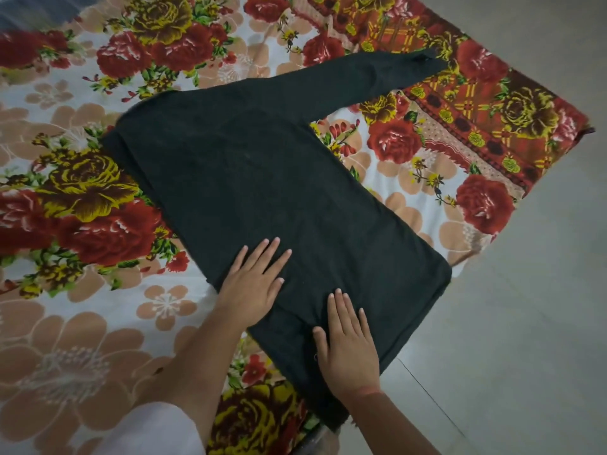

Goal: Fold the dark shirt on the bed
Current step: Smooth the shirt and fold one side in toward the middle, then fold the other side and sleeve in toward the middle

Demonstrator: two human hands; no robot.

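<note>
The dark shirt (262, 178) lies spread flat on the bed (75, 323), which has a floral cover. One long sleeve stretches away to the upper right; the other sleeve is not visible. My left hand (253, 280) rests palm down on the shirt's near left part, fingers spread. Beside it, my right hand (348, 343) also presses flat on the cloth close to the bed's near edge. Neither hand grips the fabric. The shirt's lower corner hangs slightly over the bed edge at the right.
The bed's edge runs diagonally from the lower middle to the upper right, with grey tiled floor (525, 323) beyond it. A patterned red and yellow border strip (460, 103) of the cover lies under the sleeve.
</note>
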